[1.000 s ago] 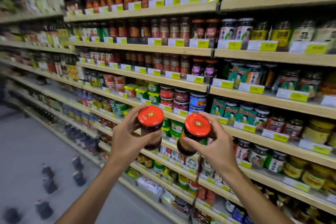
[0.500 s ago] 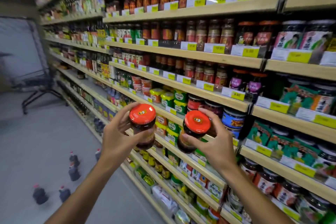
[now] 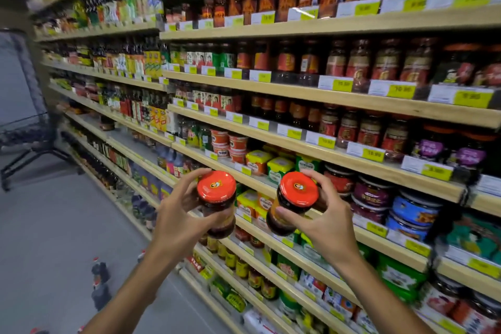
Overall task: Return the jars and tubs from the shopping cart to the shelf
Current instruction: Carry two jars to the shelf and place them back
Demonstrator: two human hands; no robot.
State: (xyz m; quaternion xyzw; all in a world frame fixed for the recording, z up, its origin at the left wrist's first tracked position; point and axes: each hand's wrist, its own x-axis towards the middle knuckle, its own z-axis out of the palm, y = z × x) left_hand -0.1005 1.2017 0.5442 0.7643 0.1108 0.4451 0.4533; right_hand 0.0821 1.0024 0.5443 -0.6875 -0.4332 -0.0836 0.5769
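My left hand (image 3: 179, 222) grips a dark sauce jar with a red lid (image 3: 217, 199), held upright in front of the shelving. My right hand (image 3: 325, 222) grips a second red-lidded jar (image 3: 294, 202), tilted a little to the left. Both jars hover at chest height before the wooden shelf (image 3: 339, 158) that carries red, yellow and green tubs and dark jars. The shopping cart (image 3: 29, 138) stands at the far left of the aisle, dark and partly cut off by the frame edge.
Tall shelving packed with jars, bottles and tubs fills the right side, with yellow price tags along each edge. A few dark bottles (image 3: 100, 279) stand on the grey floor near the shelf base, below my left forearm.
The view has swung left along the aisle, so the shelves slid right and the cart came into sight. Both hands still hold their jars side by side, now slightly farther apart.
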